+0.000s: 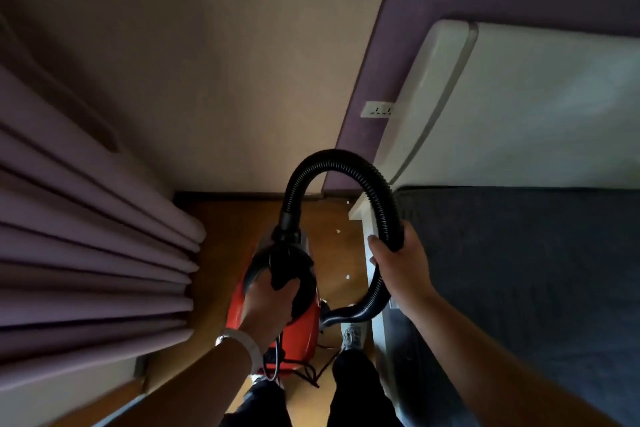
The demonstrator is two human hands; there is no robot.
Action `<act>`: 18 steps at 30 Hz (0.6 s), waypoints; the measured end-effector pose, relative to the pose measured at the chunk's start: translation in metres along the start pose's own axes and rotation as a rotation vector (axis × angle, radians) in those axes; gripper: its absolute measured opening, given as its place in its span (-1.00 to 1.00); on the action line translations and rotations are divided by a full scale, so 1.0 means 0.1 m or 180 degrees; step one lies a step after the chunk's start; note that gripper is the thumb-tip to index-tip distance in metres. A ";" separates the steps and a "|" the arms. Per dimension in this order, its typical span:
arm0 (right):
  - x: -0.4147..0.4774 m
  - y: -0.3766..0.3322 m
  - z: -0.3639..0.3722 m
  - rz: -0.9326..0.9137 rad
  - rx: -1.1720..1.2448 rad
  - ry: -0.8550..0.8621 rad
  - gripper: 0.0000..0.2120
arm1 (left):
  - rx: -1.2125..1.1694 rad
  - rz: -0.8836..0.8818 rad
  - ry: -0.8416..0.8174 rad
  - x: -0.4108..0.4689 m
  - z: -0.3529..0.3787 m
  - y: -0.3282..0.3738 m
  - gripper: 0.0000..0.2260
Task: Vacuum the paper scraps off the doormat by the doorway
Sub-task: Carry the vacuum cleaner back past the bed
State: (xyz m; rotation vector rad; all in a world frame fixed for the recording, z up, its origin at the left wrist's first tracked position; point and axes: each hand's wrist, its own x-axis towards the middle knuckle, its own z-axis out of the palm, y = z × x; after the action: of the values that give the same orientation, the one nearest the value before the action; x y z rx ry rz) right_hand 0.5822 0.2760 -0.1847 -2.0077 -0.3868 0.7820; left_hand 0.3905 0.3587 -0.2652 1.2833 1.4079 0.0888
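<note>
Between the curtain and the bed, you had only a narrow strip of wooden floor, running straight ahead to the wall. No doormat showed. Your left hand gripped the red vacuum by its black handle. Your right hand was wrapped round the hose, which arched ahead, its free end hanging near your foot. A few white scraps lay just beyond, nearer your right hand.

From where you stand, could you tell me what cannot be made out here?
- The doormat and doorway: outside the head view.
- The white specks on the floor: too small to call paper.
- Far end of the hose: dark, partly behind the vacuum.
</note>
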 end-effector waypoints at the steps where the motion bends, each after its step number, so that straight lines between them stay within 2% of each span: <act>1: 0.14 0.05 0.05 -0.0020 -0.0023 -0.0070 -0.84 | 0.0005 -0.0066 0.0044 0.08 0.05 -0.02 -0.96; 6: 0.82 0.39 0.36 0.0028 -0.0165 -0.0425 -0.81 | -0.0056 -0.0402 0.0290 0.53 0.29 -0.16 -0.97; 9: 1.19 0.63 0.52 0.0016 -0.0260 -0.0545 -0.79 | -0.0101 -0.0570 0.0253 0.86 0.45 -0.32 -0.97; 18: 2.05 1.50 0.82 0.0017 -0.0761 -0.0581 -0.79 | -0.0037 -0.0663 0.0124 1.87 1.09 -0.84 -0.92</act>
State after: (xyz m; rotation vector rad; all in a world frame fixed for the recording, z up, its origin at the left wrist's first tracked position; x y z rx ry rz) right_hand 0.6763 0.3618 -0.4192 -2.1645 -0.6048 0.9637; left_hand 0.4701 0.3928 -0.4800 1.1237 1.5643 -0.0192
